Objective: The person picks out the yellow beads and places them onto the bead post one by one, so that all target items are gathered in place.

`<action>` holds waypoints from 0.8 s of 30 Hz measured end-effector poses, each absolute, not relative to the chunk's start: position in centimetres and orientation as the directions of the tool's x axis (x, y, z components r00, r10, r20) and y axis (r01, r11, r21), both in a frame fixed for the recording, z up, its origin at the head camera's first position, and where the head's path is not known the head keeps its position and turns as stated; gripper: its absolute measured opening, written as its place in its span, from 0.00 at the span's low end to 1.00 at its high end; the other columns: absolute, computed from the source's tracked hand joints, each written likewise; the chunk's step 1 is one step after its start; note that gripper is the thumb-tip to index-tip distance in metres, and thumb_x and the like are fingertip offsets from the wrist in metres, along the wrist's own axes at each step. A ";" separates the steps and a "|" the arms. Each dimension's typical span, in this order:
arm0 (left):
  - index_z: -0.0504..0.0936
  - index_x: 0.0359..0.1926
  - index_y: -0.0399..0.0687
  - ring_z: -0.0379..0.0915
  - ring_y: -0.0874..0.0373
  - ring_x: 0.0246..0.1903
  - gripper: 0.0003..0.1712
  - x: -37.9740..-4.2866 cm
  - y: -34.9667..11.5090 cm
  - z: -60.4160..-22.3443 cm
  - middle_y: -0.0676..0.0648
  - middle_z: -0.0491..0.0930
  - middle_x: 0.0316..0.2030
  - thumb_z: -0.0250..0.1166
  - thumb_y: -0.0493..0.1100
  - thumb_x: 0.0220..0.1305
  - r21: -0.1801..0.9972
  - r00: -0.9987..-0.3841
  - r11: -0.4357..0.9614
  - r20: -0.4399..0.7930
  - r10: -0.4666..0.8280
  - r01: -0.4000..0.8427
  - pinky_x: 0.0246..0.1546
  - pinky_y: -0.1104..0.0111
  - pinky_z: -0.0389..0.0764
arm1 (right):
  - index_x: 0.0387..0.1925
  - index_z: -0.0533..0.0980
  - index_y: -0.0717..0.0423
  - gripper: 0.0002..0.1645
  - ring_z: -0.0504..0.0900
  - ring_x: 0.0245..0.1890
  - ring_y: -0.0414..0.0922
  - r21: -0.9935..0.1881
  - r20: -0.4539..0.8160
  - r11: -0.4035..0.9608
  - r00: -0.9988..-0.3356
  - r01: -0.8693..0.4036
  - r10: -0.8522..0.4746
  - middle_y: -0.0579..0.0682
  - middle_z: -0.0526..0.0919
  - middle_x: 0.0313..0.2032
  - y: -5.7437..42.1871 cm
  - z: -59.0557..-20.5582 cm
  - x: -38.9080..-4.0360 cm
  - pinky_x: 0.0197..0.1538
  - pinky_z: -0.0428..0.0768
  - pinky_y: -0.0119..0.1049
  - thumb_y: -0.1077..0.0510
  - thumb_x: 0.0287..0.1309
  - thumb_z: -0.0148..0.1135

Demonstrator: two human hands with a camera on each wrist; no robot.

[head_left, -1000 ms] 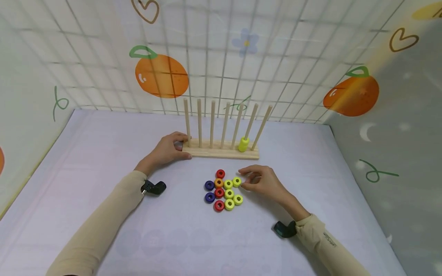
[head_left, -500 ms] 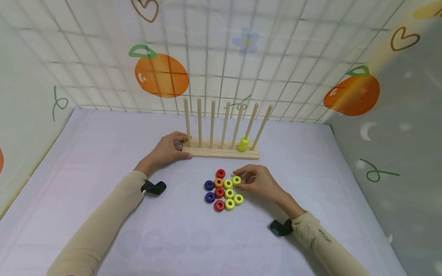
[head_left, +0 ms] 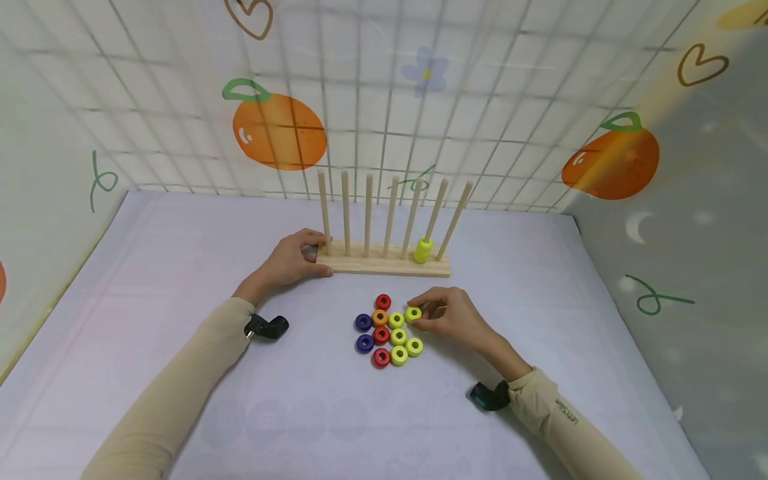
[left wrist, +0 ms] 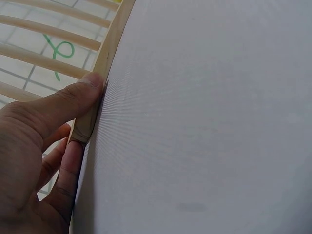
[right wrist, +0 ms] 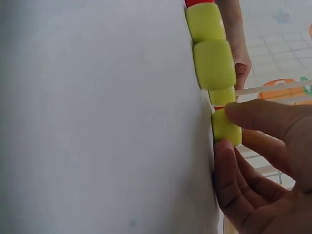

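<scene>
My left hand [head_left: 291, 259] grips the left end of a wooden peg rack [head_left: 384, 267], thumb along the front of its base [left wrist: 109, 53]. The rack's several pegs stand upright, and yellow beads [head_left: 423, 251] are stacked on the second peg from the right. In front of the rack, my right hand [head_left: 449, 313] pinches a yellow bead [head_left: 413, 314] at the upper right of a loose bead cluster. The right wrist view shows the thumb and a finger on opposite sides of that bead [right wrist: 227, 129], low at the tabletop.
Beside the pinched bead lie more yellow beads [head_left: 399, 337], red beads [head_left: 381, 358], an orange bead [head_left: 381, 318] and dark blue beads [head_left: 364, 343]. A white cloth [head_left: 288, 413] covers the table. Behind the rack rises a printed curtain [head_left: 384, 87].
My right hand has moved left onto the yellow bead and taken hold of it; the bead has shifted slightly right. My left hand stays on the rack.
</scene>
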State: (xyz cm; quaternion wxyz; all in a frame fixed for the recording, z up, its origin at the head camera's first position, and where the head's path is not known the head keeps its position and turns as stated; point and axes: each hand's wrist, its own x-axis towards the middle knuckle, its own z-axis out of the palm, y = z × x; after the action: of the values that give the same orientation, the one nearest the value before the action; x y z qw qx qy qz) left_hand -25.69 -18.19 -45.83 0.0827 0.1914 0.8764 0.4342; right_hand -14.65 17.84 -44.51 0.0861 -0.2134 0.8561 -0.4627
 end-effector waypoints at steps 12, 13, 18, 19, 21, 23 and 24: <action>0.74 0.66 0.35 0.70 0.48 0.59 0.46 -25.7 -18.2 -45.7 0.44 0.71 0.62 0.81 0.51 0.50 0.793 -0.908 0.542 0.033 0.418 0.278 0.57 0.56 0.77 | 0.45 0.86 0.57 0.17 0.83 0.33 0.42 -0.807 0.053 0.524 -0.917 -0.272 -0.395 0.48 0.87 0.41 18.9 -43.7 -14.2 0.39 0.84 0.36 0.64 0.50 0.77; 0.73 0.66 0.35 0.69 0.48 0.59 0.46 -25.7 -18.2 -45.7 0.44 0.71 0.62 0.81 0.51 0.50 0.794 -0.908 0.542 0.032 0.418 0.277 0.58 0.56 0.76 | 0.44 0.86 0.58 0.17 0.83 0.33 0.43 -0.808 0.057 0.523 -0.920 -0.270 -0.388 0.48 0.87 0.41 19.1 -43.7 -14.2 0.39 0.84 0.36 0.64 0.50 0.77; 0.73 0.66 0.35 0.69 0.48 0.60 0.46 -25.7 -18.2 -45.8 0.45 0.71 0.62 0.81 0.51 0.50 0.797 -0.908 0.539 0.028 0.417 0.272 0.58 0.56 0.76 | 0.44 0.86 0.59 0.17 0.84 0.33 0.44 -0.821 0.060 0.514 -0.932 -0.249 -0.357 0.50 0.87 0.41 19.7 -43.3 -14.1 0.39 0.85 0.37 0.64 0.50 0.77; 0.73 0.66 0.35 0.69 0.49 0.59 0.46 -25.7 -18.2 -45.8 0.45 0.72 0.62 0.81 0.50 0.50 0.799 -0.909 0.537 0.029 0.417 0.271 0.57 0.57 0.77 | 0.44 0.86 0.59 0.17 0.84 0.34 0.45 -0.822 0.063 0.511 -0.933 -0.250 -0.355 0.50 0.87 0.41 19.9 -43.1 -14.2 0.39 0.85 0.38 0.64 0.51 0.77; 0.73 0.66 0.35 0.70 0.49 0.59 0.46 -25.7 -18.2 -45.8 0.45 0.72 0.62 0.81 0.50 0.50 0.795 -0.908 0.540 0.034 0.417 0.278 0.56 0.57 0.77 | 0.45 0.86 0.60 0.17 0.84 0.34 0.46 -0.829 0.074 0.500 -0.935 -0.251 -0.347 0.51 0.87 0.41 20.3 -42.8 -14.2 0.39 0.85 0.38 0.64 0.51 0.77; 0.74 0.66 0.36 0.71 0.49 0.58 0.46 -25.7 -18.2 -45.9 0.45 0.72 0.62 0.81 0.50 0.50 0.796 -0.909 0.540 0.033 0.415 0.275 0.55 0.57 0.78 | 0.46 0.85 0.62 0.18 0.85 0.35 0.48 -0.834 0.081 0.495 -0.941 -0.244 -0.328 0.54 0.87 0.42 20.8 -42.2 -14.2 0.39 0.85 0.40 0.65 0.51 0.76; 0.74 0.66 0.36 0.71 0.48 0.57 0.46 -25.7 -18.2 -45.9 0.45 0.71 0.62 0.81 0.50 0.50 0.797 -0.909 0.537 0.033 0.416 0.275 0.55 0.57 0.78 | 0.46 0.85 0.64 0.18 0.85 0.36 0.50 -0.833 0.088 0.497 -0.945 -0.244 -0.316 0.56 0.87 0.43 20.8 -41.4 -14.0 0.40 0.85 0.42 0.66 0.52 0.75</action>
State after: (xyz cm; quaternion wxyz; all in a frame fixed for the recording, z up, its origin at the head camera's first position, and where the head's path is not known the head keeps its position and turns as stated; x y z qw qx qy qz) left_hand -25.74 -18.19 -45.87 0.0805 0.1981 0.8731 0.4382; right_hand -14.05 20.81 -41.41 0.0380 -0.1619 0.8644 -0.4746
